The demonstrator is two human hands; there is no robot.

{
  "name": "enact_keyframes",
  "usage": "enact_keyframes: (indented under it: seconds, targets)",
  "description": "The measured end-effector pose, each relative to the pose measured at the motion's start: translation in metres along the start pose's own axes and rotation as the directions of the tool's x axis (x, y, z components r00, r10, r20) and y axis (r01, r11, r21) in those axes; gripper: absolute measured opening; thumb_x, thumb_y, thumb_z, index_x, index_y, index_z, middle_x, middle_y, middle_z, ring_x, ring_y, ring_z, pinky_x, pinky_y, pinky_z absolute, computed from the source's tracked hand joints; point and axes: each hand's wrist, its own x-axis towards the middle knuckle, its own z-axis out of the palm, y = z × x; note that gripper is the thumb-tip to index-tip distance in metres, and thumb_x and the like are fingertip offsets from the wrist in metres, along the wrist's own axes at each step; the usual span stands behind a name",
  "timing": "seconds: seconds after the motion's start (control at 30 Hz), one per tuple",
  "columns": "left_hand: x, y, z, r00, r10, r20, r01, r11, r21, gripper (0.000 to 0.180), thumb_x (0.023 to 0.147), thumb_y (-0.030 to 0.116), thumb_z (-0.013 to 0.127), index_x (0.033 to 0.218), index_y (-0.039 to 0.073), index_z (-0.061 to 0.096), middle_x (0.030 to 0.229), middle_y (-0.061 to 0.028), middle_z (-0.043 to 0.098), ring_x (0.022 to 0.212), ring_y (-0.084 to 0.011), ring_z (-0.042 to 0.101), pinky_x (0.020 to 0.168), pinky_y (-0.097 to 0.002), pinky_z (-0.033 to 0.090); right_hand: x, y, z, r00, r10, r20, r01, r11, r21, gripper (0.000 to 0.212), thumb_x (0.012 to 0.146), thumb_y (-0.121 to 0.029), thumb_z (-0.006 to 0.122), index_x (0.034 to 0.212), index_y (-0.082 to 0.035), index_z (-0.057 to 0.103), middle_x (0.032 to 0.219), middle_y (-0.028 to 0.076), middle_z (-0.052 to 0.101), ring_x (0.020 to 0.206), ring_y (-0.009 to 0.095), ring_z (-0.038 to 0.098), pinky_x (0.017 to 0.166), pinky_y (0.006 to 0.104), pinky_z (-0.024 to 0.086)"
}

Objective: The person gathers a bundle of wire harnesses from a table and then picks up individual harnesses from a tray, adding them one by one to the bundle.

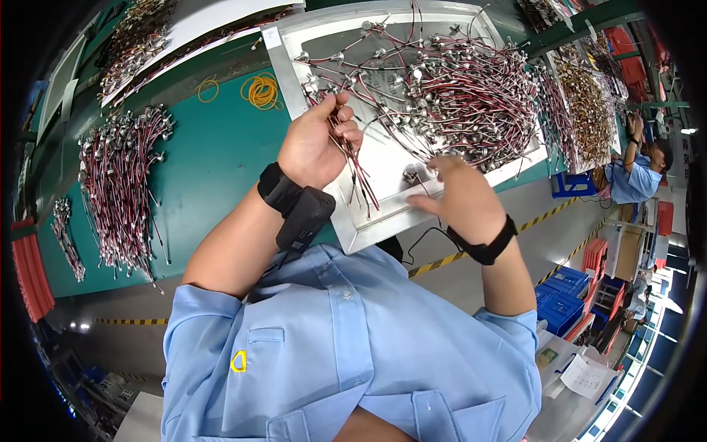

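Note:
My left hand [317,140] is closed around a small bunch of red and black wires with round metal ends [361,180]. The wire tails hang down toward the near rim of a metal-framed tray [383,225]. My right hand [468,195] is over the tray's near right part, with its thumb stretched apart from the slightly blurred fingers and nothing visible between them. Just left of its fingertips is a small metal-ended wire piece [412,177]. A large heap of the same wired parts [479,103] fills the right side of the tray; a few lie loose at its far left.
On the green table [213,162] at left lie a big sorted bundle of wired parts [121,188] and a smaller bundle [66,236]. Yellow loops [261,91] lie beside the tray. Another person [637,169] works at far right. Blue crates [563,298] stand at right.

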Motion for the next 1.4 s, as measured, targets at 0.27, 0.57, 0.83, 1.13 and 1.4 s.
enact_keyframes:
  seconds: [0.27,0.57,0.83,1.13,1.4]
  targets:
    - [-0.023,-0.019,-0.013,0.996,-0.083,0.027,0.071,0.947,0.314,0.024,0.099,0.024,0.038,0.099,0.002,0.05,0.069,0.0006,0.043,0.053,-0.0088,0.034,0.051,-0.0236,0.033,-0.003,0.005,0.02,0.989,0.1,-0.112,-0.071,0.968,0.243,0.017,0.083,-0.015,0.065,0.088,0.001,0.06,0.063,0.008,0.058,0.056,0.019,0.057,0.055,0.0326,0.045]
    - [-0.045,-0.047,0.043,0.935,-0.003,-0.354,0.123,0.941,0.315,0.032,0.1,0.028,0.034,0.1,0.001,0.052,0.064,0.0014,0.043,0.049,-0.0092,0.033,0.048,-0.0235,0.032,0.045,-0.054,0.013,0.984,0.18,-0.015,-0.099,0.61,0.786,0.016,0.084,-0.014,0.064,0.091,0.0,0.06,0.069,0.011,0.063,0.056,0.017,0.06,0.053,0.0252,0.046]
    - [-0.06,-0.01,-0.001,0.995,0.083,-0.046,-0.069,0.965,0.254,0.033,0.1,0.032,0.036,0.103,0.003,0.051,0.061,0.003,0.037,0.047,-0.0064,0.028,0.046,-0.0211,0.026,0.114,-0.01,0.031,0.972,0.008,-0.234,0.051,0.969,0.243,0.014,0.082,-0.012,0.064,0.087,0.001,0.064,0.079,0.013,0.062,0.072,0.021,0.062,0.064,0.0313,0.048]
    - [-0.059,-0.005,-0.003,0.941,0.277,-0.195,-0.19,0.907,0.375,0.026,0.097,0.029,0.044,0.1,0.004,0.053,0.064,0.0035,0.041,0.051,-0.0065,0.03,0.047,-0.0213,0.027,0.111,-0.025,0.038,0.897,-0.174,-0.406,0.198,0.98,0.017,0.015,0.077,-0.015,0.066,0.081,-0.001,0.064,0.073,0.015,0.057,0.072,0.033,0.058,0.067,0.0399,0.047]
    - [-0.059,0.004,-0.023,0.996,0.093,0.013,-0.092,0.934,0.344,0.029,0.097,0.026,0.045,0.109,0.001,0.053,0.074,0.0018,0.05,0.062,-0.0062,0.044,0.057,-0.0198,0.039,0.106,-0.027,0.062,0.973,-0.194,-0.122,0.2,0.979,0.043,0.015,0.077,-0.014,0.066,0.077,0.0,0.062,0.073,0.015,0.058,0.071,0.032,0.059,0.065,0.0398,0.047]
